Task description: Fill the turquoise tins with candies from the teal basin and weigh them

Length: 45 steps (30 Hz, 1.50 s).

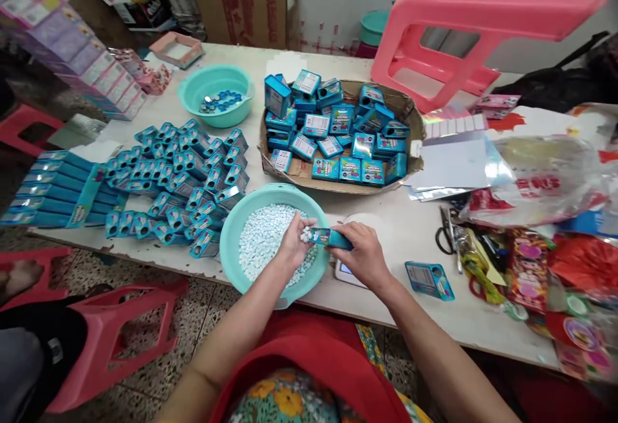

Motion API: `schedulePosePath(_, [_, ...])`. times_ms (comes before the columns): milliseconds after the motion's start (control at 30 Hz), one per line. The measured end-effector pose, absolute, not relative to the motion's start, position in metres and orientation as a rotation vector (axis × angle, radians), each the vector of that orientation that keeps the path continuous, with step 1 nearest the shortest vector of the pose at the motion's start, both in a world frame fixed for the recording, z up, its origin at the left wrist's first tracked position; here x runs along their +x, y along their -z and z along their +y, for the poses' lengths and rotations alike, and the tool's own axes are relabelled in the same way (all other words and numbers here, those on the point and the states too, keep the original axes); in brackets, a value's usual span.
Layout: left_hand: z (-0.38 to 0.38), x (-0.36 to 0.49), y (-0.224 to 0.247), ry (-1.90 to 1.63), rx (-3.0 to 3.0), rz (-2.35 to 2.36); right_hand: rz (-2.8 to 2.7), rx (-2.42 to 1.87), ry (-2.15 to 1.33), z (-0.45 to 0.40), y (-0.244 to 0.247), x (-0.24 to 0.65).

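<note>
My right hand [364, 252] grips a small blue candy box [328, 237], tilted so that its open end points left. My left hand [295, 246] is curled around a few white candies [306, 234] at that open end. Below the left hand, a turquoise basin [232, 249] holds a heap of small white candies [261, 243]. Partly hidden under my right hand is a white scale [344, 273]. The palm side of my right hand cannot be seen.
Many upright open blue boxes [181, 162] stand at the left, beside flat blue cartons [58, 188]. A cardboard tray [338, 186] holds blue boxes. Another basin [216, 114] contains blue pieces. Scissors [445, 233], one flat box [429, 280] and plastic bags [526, 178] lie right.
</note>
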<state>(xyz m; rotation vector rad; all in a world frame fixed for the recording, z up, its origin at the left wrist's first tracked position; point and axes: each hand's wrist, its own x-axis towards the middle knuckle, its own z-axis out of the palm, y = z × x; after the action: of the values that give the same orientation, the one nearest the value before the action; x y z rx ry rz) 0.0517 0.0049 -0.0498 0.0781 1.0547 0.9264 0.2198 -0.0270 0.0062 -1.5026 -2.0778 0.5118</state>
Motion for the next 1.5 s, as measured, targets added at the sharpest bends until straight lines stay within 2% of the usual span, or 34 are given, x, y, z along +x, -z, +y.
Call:
schedulePosePath(167, [0.004, 0.047, 0.055, -1.004, 0.026, 1.127, -2.003, -1.532, -0.635, -0.022, 0.013, 0.208])
schedulePosePath(300, [-0.003, 0.026, 0.048, -0.937, 0.044, 1.046, -1.757, -1.446, -0.873, -0.025, 0.011, 0.213])
schedulePosePath(467, [-0.011, 0.003, 0.022, -0.958, 0.475, 1.174, -1.263, -1.41, -1.182, -0.028, 0.023, 0.216])
schedulePosePath(700, [-0.002, -0.011, -0.014, -0.726, 1.555, 1.504, -1.432, -1.297, -1.112, 0.006, 0.021, 0.182])
schedulePosePath(900, [0.036, -0.029, -0.033, -0.704, 1.633, 1.627, -1.667, -1.041, -1.204, 0.069, 0.01, 0.178])
schedulePosePath(967, [0.048, -0.041, -0.039, -0.791, 1.554, 1.78, -1.686, -1.088, -1.157, 0.111, 0.017, 0.192])
schedulePosePath(1033, [0.058, -0.055, -0.042, -0.888, 1.432, 1.986, -1.665, -1.305, -0.952, 0.158, 0.032, 0.209])
schedulePosePath(1100, [0.069, -0.067, -0.037, -0.908, 1.348, 2.187, -1.811, -1.605, -0.767, 0.199, 0.053, 0.222])
schedulePosePath(1300, [0.118, -0.08, 0.02, -0.673, 1.305, 2.446, -1.968, -1.751, -0.794, 0.243, 0.104, 0.219])
schedulePosePath(1400, [0.145, -0.08, 0.05, -0.691, 1.157, 2.388, -2.001, -1.76, -0.798, 0.244, 0.104, 0.214])
schedulePosePath(1500, [0.158, -0.084, 0.061, -0.71, 1.083, 2.333, -2.03, -1.696, -0.831, 0.239, 0.084, 0.218])
